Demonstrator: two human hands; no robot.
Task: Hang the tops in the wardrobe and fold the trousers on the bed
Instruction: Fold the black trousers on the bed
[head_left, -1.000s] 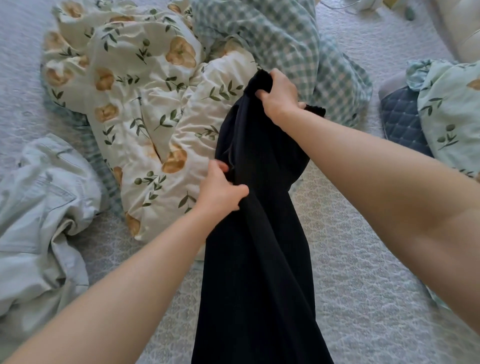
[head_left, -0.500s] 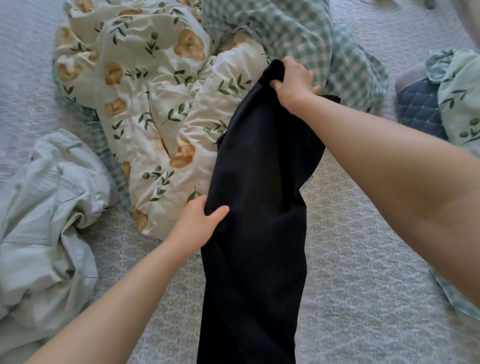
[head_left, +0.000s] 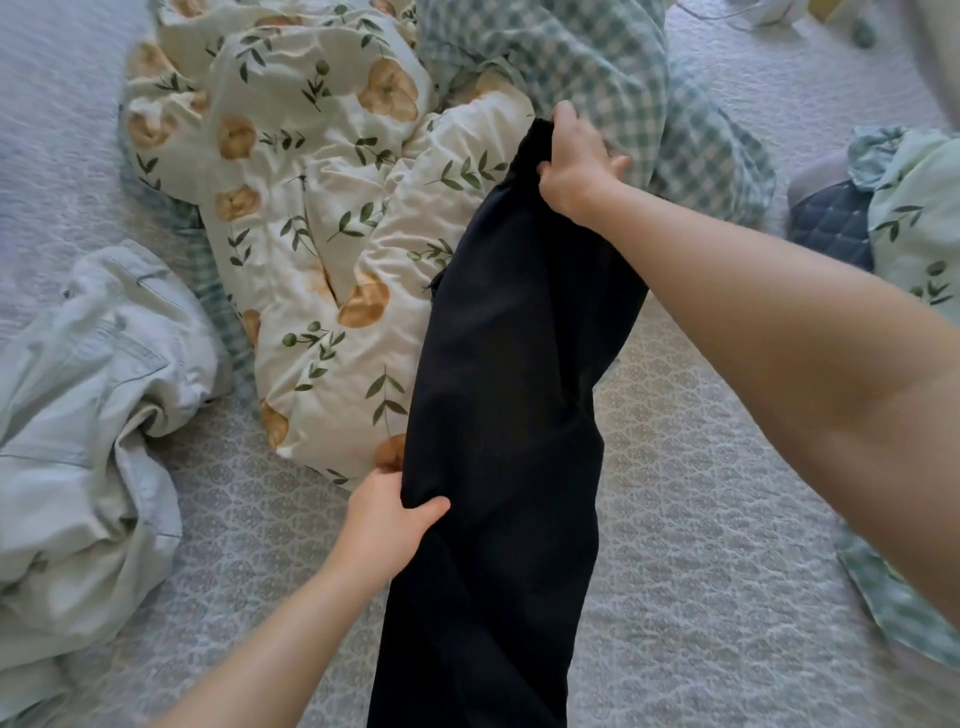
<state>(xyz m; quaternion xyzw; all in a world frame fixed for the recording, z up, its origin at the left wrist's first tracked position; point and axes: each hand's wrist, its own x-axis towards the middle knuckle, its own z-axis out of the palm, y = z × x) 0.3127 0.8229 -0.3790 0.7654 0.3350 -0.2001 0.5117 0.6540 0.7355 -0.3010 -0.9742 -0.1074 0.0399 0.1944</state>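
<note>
Black trousers (head_left: 509, 389) drawn out in one long dark band from about 12 o'clock down to 6 o'clock, cut off by the lower edge of the view. At the far end, near 1 o'clock, right grip (head_left: 576, 166) closed on the top edge of the cloth, with fingers curled over it and thumb pointing off to the right. Lower down, near 7 o'clock, left grip (head_left: 387, 519) pinching the left edge of the same fabric, thumb on top and fingers tucked underneath. Upper part of the band touching the bunched floral duvet (head_left: 322, 208). Lower part over the patterned bed (head_left: 701, 519); hard to tell whether resting on it or held just above.

Checked reverse (head_left: 597, 67) of the duvet heaped at 12 to 1 o'clock, just behind the right grip. Pale denim garment (head_left: 88, 415) crumpled at 9 o'clock, well apart from the trousers. At 3 o'clock, a navy quilted cushion (head_left: 831, 223) touching a pale green leaf-print pillow (head_left: 914, 218).
</note>
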